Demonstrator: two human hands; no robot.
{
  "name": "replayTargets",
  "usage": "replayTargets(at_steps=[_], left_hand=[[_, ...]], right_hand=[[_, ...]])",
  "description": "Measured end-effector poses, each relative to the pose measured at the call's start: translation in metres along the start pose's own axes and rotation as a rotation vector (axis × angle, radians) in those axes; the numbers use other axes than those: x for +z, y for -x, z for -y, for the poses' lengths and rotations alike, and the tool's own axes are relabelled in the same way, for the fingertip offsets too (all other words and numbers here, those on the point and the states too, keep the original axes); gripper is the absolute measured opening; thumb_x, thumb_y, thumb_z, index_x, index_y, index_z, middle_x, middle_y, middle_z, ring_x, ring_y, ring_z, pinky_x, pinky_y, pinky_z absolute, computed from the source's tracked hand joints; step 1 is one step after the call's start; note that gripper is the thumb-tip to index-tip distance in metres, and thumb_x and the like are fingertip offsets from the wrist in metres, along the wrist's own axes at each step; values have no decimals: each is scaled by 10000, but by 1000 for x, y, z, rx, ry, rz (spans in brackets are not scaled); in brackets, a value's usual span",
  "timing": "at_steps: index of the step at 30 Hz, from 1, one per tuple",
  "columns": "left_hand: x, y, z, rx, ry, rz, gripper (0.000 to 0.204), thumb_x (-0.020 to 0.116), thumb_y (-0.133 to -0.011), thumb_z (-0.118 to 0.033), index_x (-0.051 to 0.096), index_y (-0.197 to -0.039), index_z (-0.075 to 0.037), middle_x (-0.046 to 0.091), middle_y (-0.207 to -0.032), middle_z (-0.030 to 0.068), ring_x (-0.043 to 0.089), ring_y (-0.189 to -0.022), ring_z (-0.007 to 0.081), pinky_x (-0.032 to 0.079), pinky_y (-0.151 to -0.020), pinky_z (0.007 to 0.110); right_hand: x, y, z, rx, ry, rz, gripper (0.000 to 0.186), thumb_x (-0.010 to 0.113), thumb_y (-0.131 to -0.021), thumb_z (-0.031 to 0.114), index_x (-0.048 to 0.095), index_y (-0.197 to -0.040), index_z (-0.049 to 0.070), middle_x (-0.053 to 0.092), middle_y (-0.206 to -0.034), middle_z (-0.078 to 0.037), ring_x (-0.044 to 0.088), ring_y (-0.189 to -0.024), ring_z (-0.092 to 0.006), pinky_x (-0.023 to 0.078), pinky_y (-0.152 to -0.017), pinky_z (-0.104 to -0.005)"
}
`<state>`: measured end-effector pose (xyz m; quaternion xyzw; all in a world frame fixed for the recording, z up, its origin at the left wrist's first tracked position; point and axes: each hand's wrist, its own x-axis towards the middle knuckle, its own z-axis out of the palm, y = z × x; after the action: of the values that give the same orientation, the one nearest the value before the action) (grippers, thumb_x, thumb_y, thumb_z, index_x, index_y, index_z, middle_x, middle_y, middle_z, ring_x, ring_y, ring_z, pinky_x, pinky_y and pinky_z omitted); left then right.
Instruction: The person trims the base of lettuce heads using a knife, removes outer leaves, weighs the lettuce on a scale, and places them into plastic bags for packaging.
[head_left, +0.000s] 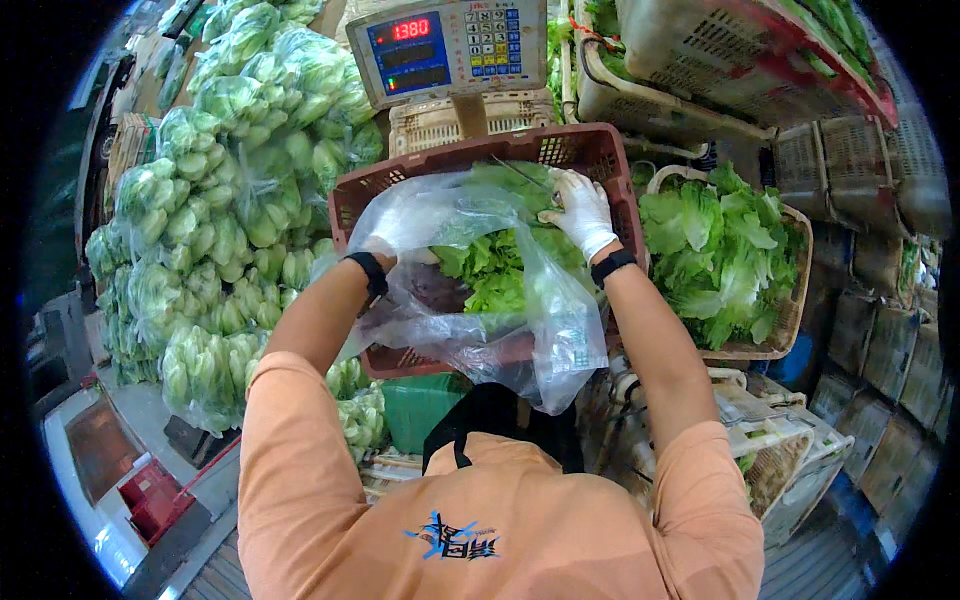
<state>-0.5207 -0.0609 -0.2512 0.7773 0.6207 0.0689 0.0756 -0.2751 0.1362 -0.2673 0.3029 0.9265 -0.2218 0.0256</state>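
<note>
A clear plastic bag (565, 335) is spread over a brown-red plastic basket (585, 145), its loose end hanging over the near rim. Green leafy lettuce (495, 270) shows through the bag's opening, with something dark purple beside it. My left hand (408, 222), in a white glove, is at the basket's left under the film, which blurs its fingers. At the right side, my white-gloved right hand (583, 212) has its fingers curled on the bag's edge over the lettuce. A thin dark strip (522, 170) lies close to those fingertips; its kind is unclear.
A scale display (458, 50) with lit red digits stands behind the basket. Bagged green vegetables (230, 200) pile up at left. A beige crate (797, 290) of loose lettuce stands at right, with more crates (690, 60) above. A green container (415, 410) sits below the basket.
</note>
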Motion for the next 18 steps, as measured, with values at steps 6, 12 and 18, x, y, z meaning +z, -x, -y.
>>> replayTargets(at_steps=[6,12,18], left_hand=[[42,17,28,-647,72,154,518,630,-815,-279,495,-1254,-39,539,-1253,138,511,-1137,262,377,-992,359],[35,-6,22,-669,87,556,660,742,-678,-385,537,-1220,-67,557,-1213,160,531,-1103,268,413,-944,369],[-29,4,-30,-608,-105,-125,510,740,-688,-327,601,-1115,-84,617,-1092,172,587,-979,326,465,-846,405]], right_hand=[[5,5,4,68,-60,0,720,755,-671,361,449,-1303,200,453,-1327,9,382,-1266,-197,332,-1012,-497],[8,0,9,96,-28,-8,759,748,-688,379,397,-1343,226,446,-1351,1,370,-1284,-204,361,-990,-515],[-27,30,1,120,-378,-193,550,738,-710,279,564,-1172,35,501,-1302,-97,488,-1148,-296,406,-970,-361]])
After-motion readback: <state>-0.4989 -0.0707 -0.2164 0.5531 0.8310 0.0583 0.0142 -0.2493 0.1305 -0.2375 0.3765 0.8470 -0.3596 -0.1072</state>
